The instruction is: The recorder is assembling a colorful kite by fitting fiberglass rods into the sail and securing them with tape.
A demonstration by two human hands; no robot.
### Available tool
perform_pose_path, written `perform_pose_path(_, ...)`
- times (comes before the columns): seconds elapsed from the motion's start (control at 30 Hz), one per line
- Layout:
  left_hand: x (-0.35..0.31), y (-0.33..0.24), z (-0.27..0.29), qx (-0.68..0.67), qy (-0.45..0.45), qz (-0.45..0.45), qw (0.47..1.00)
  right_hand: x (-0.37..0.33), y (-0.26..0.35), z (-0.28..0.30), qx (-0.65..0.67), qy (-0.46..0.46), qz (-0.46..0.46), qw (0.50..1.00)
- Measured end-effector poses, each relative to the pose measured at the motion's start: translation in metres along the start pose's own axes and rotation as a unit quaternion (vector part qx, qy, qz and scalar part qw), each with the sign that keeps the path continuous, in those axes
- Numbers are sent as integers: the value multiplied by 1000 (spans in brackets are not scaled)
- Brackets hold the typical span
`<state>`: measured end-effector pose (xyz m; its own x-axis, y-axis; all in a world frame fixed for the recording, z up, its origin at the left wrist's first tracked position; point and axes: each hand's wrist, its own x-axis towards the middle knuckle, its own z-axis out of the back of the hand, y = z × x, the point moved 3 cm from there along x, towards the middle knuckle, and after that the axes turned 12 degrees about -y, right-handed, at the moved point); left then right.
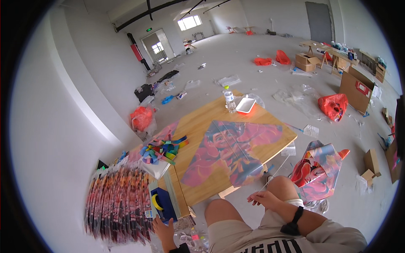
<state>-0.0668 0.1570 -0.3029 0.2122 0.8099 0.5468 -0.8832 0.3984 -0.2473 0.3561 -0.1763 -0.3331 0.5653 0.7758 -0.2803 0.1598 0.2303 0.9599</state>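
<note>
My left hand (163, 231) is at the near end of a blue tape dispenser (168, 204) carrying a yellow roll, its thumb and fingers on either side of that end. Over my lap, my right hand (263, 199) has its fingertips pinched together; what they hold is too small to make out. A thin white line runs down close to those fingers. On the wooden table (202, 185) before me lies a see-through kite (230, 147) printed with a cartoon figure, thin rods across it. A second printed kite (314, 173) is to the right, beside my knee.
Colourful ribbon strips (162, 150) are heaped at the table's left, above a thick row of packed kites (120, 202). A water bottle (229, 100) and a white tray (246, 105) stand at the far corner. Red bags (333, 106), cardboard boxes (356, 89) and plastic wrap litter the floor.
</note>
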Motion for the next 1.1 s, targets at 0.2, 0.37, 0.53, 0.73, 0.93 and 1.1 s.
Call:
perform_pose_path(0.2,-41,7,-28,-103,-42,177,978,1,-4,-3,2,-5,-17,1000)
perform_pose_path(0.37,-53,15,-43,-34,127,233,963,1,-5,-3,7,-14,-29,999)
perform_pose_path(0.53,-61,6,-72,134,151,30,979,6,-13,-3,20,-12,-16,1000)
perform_pose_path(0.73,-61,13,-110,63,235,39,969,6,-12,-5,7,-14,-19,1000)
perform_pose_path(0.93,-77,36,-163,-33,221,82,971,4,-14,0,11,-19,-12,1000)
perform_pose_path(1.1,-72,43,-178,3,275,66,959,4,-15,2,15,-16,-15,1000)
